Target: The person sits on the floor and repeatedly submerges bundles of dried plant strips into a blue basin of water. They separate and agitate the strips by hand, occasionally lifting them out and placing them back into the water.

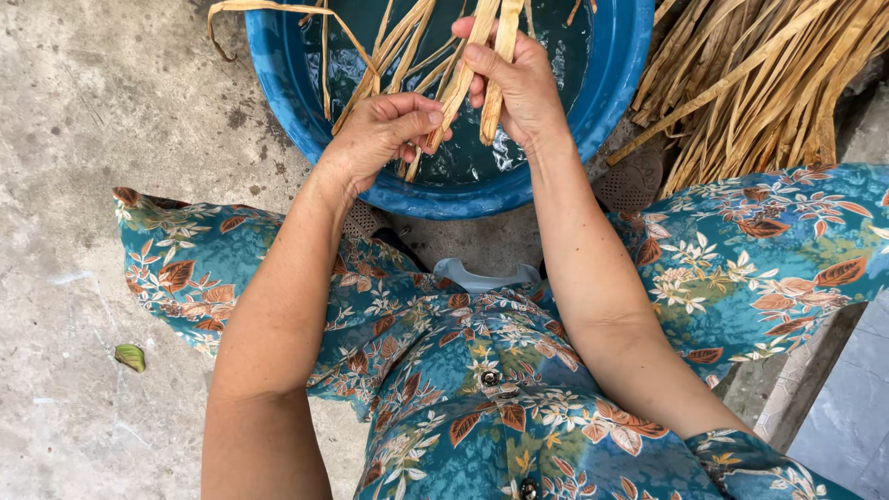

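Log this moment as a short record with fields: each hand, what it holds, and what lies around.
left hand: pinches the lower end of a tan fibre strip
right hand: grip closed around two flat strips, over the basin
basin: blue, round, holds water with more strips soaking
dry bundle: tan strips heaped right of the basin
ground: grey concrete, one green leaf
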